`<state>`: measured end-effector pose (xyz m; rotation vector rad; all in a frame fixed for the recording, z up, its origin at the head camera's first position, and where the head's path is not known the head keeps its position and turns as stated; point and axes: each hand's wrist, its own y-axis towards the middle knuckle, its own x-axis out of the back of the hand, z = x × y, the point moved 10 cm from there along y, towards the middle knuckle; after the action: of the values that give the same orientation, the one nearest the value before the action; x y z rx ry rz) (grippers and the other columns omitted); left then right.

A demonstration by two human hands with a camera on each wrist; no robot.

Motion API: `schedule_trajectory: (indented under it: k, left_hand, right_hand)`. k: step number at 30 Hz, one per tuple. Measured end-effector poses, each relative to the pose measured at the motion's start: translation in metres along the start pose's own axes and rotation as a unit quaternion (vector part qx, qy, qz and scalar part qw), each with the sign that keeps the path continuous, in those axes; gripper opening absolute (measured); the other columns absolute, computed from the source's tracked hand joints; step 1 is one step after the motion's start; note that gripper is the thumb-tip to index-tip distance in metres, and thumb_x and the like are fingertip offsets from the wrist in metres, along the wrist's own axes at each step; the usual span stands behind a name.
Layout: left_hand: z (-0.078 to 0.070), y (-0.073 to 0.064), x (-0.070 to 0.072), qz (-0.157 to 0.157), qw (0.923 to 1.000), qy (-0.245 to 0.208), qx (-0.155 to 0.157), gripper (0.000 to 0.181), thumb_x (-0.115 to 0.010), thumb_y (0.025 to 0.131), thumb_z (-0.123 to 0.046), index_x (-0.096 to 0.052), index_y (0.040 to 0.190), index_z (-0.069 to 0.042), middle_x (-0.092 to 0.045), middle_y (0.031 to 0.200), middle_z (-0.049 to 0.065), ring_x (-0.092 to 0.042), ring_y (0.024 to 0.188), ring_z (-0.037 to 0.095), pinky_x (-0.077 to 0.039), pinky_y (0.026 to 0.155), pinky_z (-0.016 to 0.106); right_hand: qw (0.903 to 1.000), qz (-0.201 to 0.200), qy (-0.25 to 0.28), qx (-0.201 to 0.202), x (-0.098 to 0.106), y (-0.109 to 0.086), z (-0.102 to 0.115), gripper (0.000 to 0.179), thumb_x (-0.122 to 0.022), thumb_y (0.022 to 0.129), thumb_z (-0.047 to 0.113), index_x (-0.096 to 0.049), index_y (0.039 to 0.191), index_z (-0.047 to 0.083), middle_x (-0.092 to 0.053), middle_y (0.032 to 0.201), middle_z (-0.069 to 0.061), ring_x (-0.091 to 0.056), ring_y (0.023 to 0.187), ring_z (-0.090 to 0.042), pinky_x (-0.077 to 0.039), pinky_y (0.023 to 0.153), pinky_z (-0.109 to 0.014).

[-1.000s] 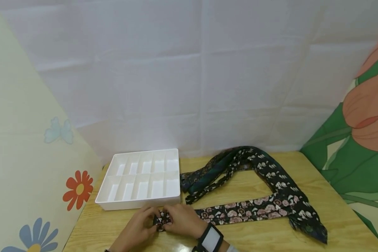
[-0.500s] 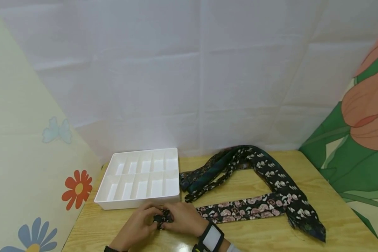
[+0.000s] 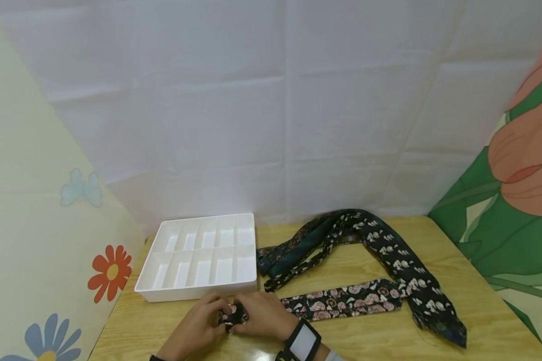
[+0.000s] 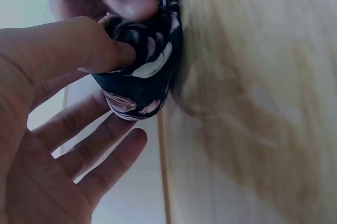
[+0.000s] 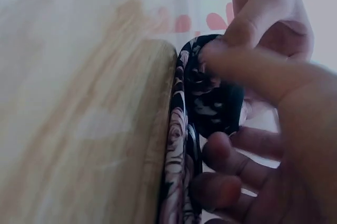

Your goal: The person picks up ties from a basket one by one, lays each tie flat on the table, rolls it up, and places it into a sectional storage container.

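A black necktie with pink roses [image 3: 343,303] lies along the table, its left end wound into a small roll [image 3: 232,317]. My left hand [image 3: 199,323] pinches this roll from the left, thumb [image 4: 100,45] on its side and the lower fingers spread. From the other side my right hand [image 3: 264,316] grips the roll, its thumb crossing the coil in the right wrist view. The unrolled strip [image 5: 176,166] runs out past the right fingers, flat against the wood. Its far end meets a black tie with white figures [image 3: 402,265].
Behind the hands stands a white divided box [image 3: 194,292] with two rows of compartments. More dark ties [image 3: 293,250] lie bunched right of the box, near the white backdrop [image 3: 289,125]. The wooden table [image 3: 479,301] extends to the right.
The rose necktie's far end has slid left, drawing back from over the white-figured tie. Its roll has turned between the fingers, while both hands stay about where they were.
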<state>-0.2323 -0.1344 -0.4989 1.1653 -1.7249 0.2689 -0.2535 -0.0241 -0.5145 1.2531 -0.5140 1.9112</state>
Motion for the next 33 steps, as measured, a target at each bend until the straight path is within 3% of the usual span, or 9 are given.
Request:
schedule_trajectory:
  k: [5,10,15,20,27,33]
  left_hand:
    - [0.002,0.0,-0.003,0.019,0.9998,-0.01,0.002,0.036,-0.087,0.078,-0.004,-0.077,0.106,-0.025,-0.066,0.122,-0.012,-0.064,0.113,0.01,-0.059,0.094,0.035]
    - [0.002,0.0,-0.005,0.032,0.9993,-0.02,-0.004,0.038,-0.084,0.078,0.0,-0.079,0.107,-0.024,-0.066,0.121,-0.01,-0.063,0.109,0.008,-0.059,0.09,0.032]
    - [0.002,0.001,-0.004,0.02,0.9996,-0.019,-0.008,0.045,-0.087,0.077,-0.001,-0.076,0.115,-0.023,-0.064,0.121,-0.011,-0.063,0.112,0.009,-0.059,0.094,0.034]
    - [-0.001,0.002,-0.001,0.006,0.9996,-0.015,-0.021,0.044,-0.087,0.074,0.001,-0.073,0.107,-0.025,-0.063,0.119,-0.011,-0.062,0.108,0.007,-0.059,0.088,0.032]
    - [-0.006,0.004,-0.002,-0.009,0.9993,-0.022,-0.029,0.049,-0.088,0.074,0.001,-0.072,0.113,-0.025,-0.065,0.124,-0.011,-0.064,0.113,0.008,-0.059,0.094,0.034]
    - [-0.01,0.004,-0.001,-0.017,0.9991,-0.022,-0.032,0.045,-0.089,0.076,-0.001,-0.074,0.112,-0.025,-0.064,0.123,-0.012,-0.063,0.113,0.009,-0.059,0.094,0.033]
  right_hand:
    - [1.0,0.002,-0.005,0.007,-0.001,0.0,0.0,0.04,-0.081,0.089,0.05,-0.07,0.12,0.028,-0.055,0.075,0.02,-0.047,0.061,0.003,-0.04,0.057,-0.022]
    - [0.9999,0.003,0.002,0.012,0.001,-0.001,0.001,0.039,-0.083,0.089,0.051,-0.069,0.118,0.028,-0.055,0.076,0.02,-0.047,0.061,0.003,-0.04,0.057,-0.021]
    - [0.9998,-0.002,-0.007,0.016,0.004,-0.002,0.003,0.036,-0.083,0.09,0.048,-0.069,0.115,0.027,-0.055,0.073,0.019,-0.046,0.059,0.003,-0.039,0.056,-0.021]
    - [0.9996,0.003,-0.025,0.013,0.002,-0.002,0.001,0.036,-0.083,0.089,0.047,-0.067,0.113,0.026,-0.049,0.067,0.018,-0.044,0.055,0.001,-0.036,0.053,-0.021]
    - [0.9996,0.001,-0.024,0.012,0.006,-0.002,0.0,0.035,-0.083,0.087,0.043,-0.068,0.115,0.027,-0.059,0.075,0.018,-0.049,0.061,0.002,-0.04,0.058,-0.021]
    - [0.9995,0.0,-0.028,0.016,0.005,-0.002,0.0,0.035,-0.084,0.086,0.044,-0.066,0.112,0.028,-0.056,0.074,0.018,-0.048,0.06,0.001,-0.039,0.057,-0.021]
